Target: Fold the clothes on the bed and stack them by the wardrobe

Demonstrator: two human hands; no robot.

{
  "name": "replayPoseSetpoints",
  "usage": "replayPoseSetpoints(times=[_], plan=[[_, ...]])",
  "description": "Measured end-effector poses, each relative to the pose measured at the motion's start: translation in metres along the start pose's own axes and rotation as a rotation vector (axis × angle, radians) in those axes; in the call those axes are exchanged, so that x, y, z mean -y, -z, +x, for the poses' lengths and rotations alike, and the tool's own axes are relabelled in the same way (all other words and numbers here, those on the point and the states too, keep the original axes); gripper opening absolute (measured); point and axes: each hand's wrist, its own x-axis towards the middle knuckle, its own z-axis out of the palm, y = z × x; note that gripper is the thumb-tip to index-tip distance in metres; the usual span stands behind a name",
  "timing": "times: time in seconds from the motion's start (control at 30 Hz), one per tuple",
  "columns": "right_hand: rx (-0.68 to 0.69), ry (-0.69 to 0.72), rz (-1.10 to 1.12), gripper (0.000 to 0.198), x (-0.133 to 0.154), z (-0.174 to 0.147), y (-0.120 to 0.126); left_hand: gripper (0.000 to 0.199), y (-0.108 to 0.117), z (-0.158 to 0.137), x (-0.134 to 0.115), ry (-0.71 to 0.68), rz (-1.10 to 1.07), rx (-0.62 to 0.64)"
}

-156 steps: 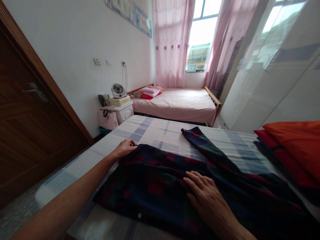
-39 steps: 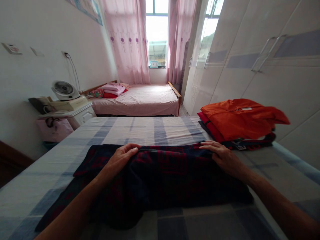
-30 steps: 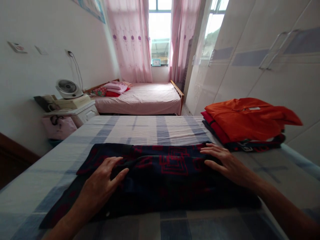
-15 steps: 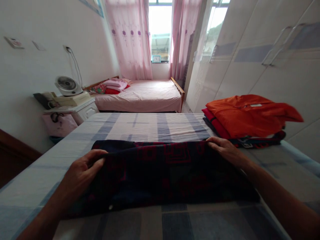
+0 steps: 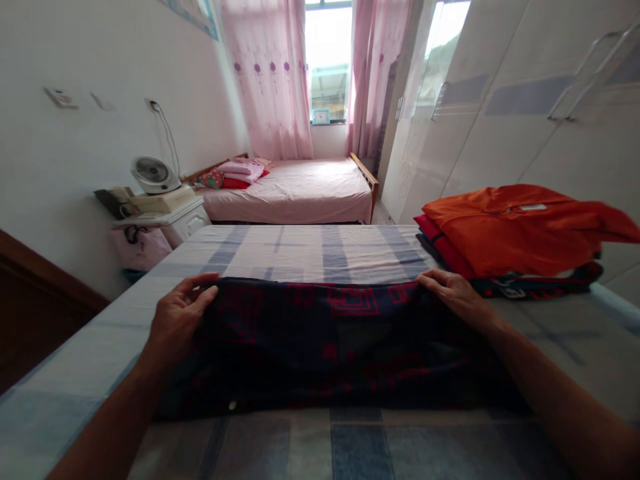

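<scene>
A dark navy garment (image 5: 320, 347) with red square patterns lies folded into a wide band on the checked bed sheet (image 5: 295, 257). At its far left corner, my left hand (image 5: 183, 310) pinches the edge between thumb and fingers. My right hand (image 5: 453, 293) grips the far right corner the same way. The far edge runs nearly straight between both hands. A small pale button shows low on the garment's left part. What kind of garment it is, I cannot tell from this folded shape.
Just beyond my right hand is a stack of folded clothes with an orange garment (image 5: 520, 230) on top. A pink-covered bed (image 5: 310, 190) stands by the window. White wardrobes (image 5: 520, 133) line the right; a small fan (image 5: 155, 175) sits on a bedside cabinet at left.
My left hand has moved farther away with its corner, lining up the garment's far edge. My right hand keeps its hold. The view has turned slightly left.
</scene>
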Motion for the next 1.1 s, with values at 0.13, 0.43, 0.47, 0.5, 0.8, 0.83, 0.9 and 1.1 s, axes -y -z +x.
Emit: replayPoseSetpoints(times=[0.13, 0.43, 0.47, 0.5, 0.8, 0.83, 0.9, 1.1], plan=[[-0.016, -0.035, -0.023, 0.039, -0.007, 0.001, -0.004, 0.058, 0.001, -0.002, 0.015, -0.02, 0.313, 0.045], [0.004, -0.097, -0.052, 0.043, -0.014, 0.002, -0.008, 0.055, 0.002, -0.036, 0.003, -0.064, -0.04, 0.004], [0.003, -0.096, -0.053, 0.043, -0.014, 0.002, -0.008, 0.055, 0.004, -0.038, 0.001, -0.057, -0.048, -0.005], [-0.001, -0.095, -0.053, 0.043, -0.015, 0.002, -0.008, 0.054, 0.006, -0.04, 0.003, -0.049, -0.031, -0.003], [-0.019, -0.07, -0.03, 0.04, -0.021, 0.002, -0.01, 0.049, 0.009, -0.037, 0.038, 0.001, 0.167, 0.199], [-0.028, -0.062, -0.036, 0.039, -0.021, 0.002, -0.01, 0.048, 0.007, -0.036, 0.038, -0.028, 0.174, 0.204], [-0.042, -0.045, -0.046, 0.037, -0.021, 0.002, -0.01, 0.044, 0.004, -0.035, 0.041, -0.137, 0.256, 0.178], [-0.042, -0.045, -0.056, 0.037, -0.022, 0.004, -0.011, 0.036, -0.001, -0.042, 0.04, -0.366, 0.715, -0.018]])
